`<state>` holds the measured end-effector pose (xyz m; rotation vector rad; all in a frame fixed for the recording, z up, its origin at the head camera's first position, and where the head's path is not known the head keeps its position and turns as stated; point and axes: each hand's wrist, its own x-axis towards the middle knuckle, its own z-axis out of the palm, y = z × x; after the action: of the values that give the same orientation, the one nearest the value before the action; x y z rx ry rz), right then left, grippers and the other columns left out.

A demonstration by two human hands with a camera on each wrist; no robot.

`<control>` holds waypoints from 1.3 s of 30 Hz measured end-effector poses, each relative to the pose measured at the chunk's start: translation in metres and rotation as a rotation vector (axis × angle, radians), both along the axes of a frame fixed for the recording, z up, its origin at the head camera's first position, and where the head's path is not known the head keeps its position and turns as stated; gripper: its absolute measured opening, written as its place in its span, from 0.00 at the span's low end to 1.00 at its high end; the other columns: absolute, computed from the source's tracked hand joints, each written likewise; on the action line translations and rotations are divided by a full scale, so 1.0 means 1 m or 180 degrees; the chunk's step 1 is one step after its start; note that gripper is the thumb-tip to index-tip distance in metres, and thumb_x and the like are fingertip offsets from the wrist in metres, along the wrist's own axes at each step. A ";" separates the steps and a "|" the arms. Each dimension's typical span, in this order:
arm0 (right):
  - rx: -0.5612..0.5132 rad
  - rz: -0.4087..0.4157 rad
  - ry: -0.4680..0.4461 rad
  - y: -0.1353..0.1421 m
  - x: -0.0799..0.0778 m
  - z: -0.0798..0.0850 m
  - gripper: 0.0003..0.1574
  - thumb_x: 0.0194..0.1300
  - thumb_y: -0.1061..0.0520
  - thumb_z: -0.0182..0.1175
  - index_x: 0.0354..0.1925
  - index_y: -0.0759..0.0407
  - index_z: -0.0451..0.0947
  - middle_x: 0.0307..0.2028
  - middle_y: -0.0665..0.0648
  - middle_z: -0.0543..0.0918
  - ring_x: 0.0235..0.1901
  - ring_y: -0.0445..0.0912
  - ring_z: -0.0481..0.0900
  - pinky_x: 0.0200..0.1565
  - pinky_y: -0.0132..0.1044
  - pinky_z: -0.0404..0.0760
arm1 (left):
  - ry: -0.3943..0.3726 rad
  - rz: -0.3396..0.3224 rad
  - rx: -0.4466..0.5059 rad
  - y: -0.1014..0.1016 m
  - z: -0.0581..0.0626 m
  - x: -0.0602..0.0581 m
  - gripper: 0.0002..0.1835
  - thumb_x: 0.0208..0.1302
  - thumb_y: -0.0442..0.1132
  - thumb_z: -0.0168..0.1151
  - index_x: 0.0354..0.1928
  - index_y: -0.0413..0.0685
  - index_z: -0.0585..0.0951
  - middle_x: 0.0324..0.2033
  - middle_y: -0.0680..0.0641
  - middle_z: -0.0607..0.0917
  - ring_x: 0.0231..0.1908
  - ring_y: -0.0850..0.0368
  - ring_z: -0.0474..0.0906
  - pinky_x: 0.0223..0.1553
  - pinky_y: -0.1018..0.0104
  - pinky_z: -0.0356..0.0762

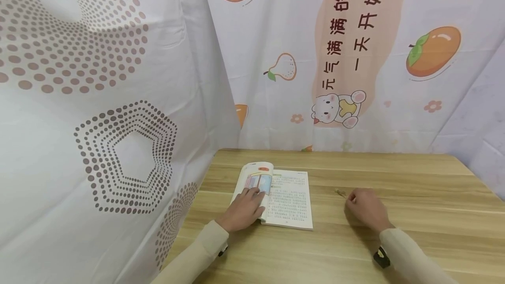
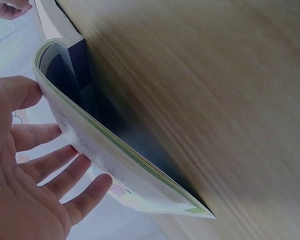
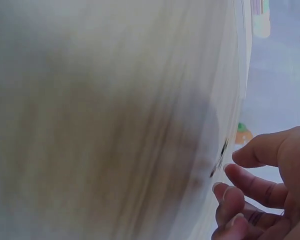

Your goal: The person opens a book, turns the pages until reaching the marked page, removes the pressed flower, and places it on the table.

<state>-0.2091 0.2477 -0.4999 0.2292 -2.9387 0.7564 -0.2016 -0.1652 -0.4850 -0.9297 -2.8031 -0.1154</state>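
Note:
An open book (image 1: pixel 289 200) lies on the wooden table, its left page with a coloured picture and its right page full of print. My left hand (image 1: pixel 243 208) rests on the left page. In the left wrist view its spread fingers touch the raised, curved pages (image 2: pixel 117 150). Farther right, my right hand (image 1: pixel 367 208) is low over the table, thumb and forefinger close together, other fingers curled. Right at those fingertips is a small, thin, gold-coloured thing (image 1: pixel 340 193), dark in the right wrist view; I cannot tell whether they pinch it.
The wooden table (image 1: pixel 426 200) reaches right of both hands. A white curtain (image 1: pixel 272 135) printed with fruit and writing hangs behind its far edge. At the left a dotted curtain (image 1: pixel 130 231) hangs close beside the left arm. A dark band (image 1: pixel 381 257) is on the right wrist.

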 end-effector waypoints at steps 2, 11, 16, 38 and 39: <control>0.0057 0.0066 0.0101 -0.006 0.003 0.000 0.10 0.66 0.56 0.62 0.36 0.62 0.84 0.31 0.55 0.85 0.26 0.46 0.79 0.27 0.44 0.79 | -0.0033 -0.0008 0.0038 -0.001 0.001 0.001 0.24 0.79 0.46 0.53 0.68 0.40 0.75 0.63 0.38 0.77 0.59 0.44 0.74 0.50 0.49 0.80; 0.0057 0.0456 0.0136 -0.046 0.020 -0.001 0.21 0.68 0.46 0.68 0.47 0.62 0.87 0.25 0.47 0.76 0.24 0.40 0.70 0.26 0.38 0.73 | -0.0245 -0.0043 0.0145 -0.009 -0.002 0.004 0.38 0.74 0.63 0.54 0.74 0.43 0.70 0.67 0.37 0.72 0.65 0.41 0.69 0.57 0.45 0.76; 0.0089 0.0610 0.0016 -0.068 0.031 -0.001 0.24 0.65 0.38 0.69 0.44 0.55 0.88 0.26 0.44 0.74 0.25 0.39 0.68 0.27 0.35 0.71 | -0.0294 -0.0050 0.0087 -0.017 -0.005 0.007 0.50 0.61 0.67 0.65 0.77 0.45 0.65 0.70 0.39 0.69 0.66 0.43 0.66 0.60 0.45 0.73; 0.0369 0.0645 -0.0135 -0.096 0.045 -0.004 0.39 0.58 0.40 0.75 0.59 0.64 0.83 0.27 0.48 0.68 0.25 0.42 0.63 0.26 0.35 0.60 | 0.0761 -0.0345 0.1159 -0.049 -0.007 0.006 0.41 0.55 0.60 0.68 0.68 0.46 0.77 0.65 0.27 0.68 0.59 0.33 0.75 0.54 0.45 0.80; 0.0374 0.0643 -0.0136 -0.096 0.046 -0.004 0.39 0.58 0.40 0.75 0.59 0.63 0.83 0.27 0.48 0.67 0.25 0.42 0.63 0.26 0.35 0.60 | 0.0738 -0.0428 0.1240 -0.047 -0.005 0.006 0.42 0.53 0.57 0.72 0.68 0.44 0.76 0.66 0.27 0.66 0.58 0.34 0.75 0.54 0.47 0.81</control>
<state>-0.1636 0.1522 -0.5040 0.5329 -3.0362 0.6181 -0.1958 -0.2126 -0.4902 -0.9604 -2.3852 -0.5161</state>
